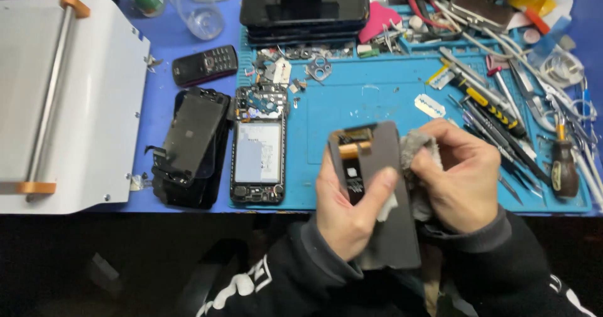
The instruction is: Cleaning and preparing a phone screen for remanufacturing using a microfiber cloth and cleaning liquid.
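Phone panel (pixel 383 191), one, in left hand (pixel 345 210); right hand (pixel 461 179) presses one cloth (pixel 414 147).

The left grip (pixel 348 207) holds a grey screen panel (pixel 380 198) upright by its edges, its back side up (a small gold patch near its top), and the right grip (pixel 461 179) presses a grey cloth (pixel 414 150) against its right edge. Left of the grips, an opened phone (pixel 257 160) lies on the blue mat with its pale rectangular screen lit. Further left lies a stack of loose black screens (pixel 191 144). Beyond the grips, dark glossy phones (pixel 304 3) lie stacked, screens unlit.
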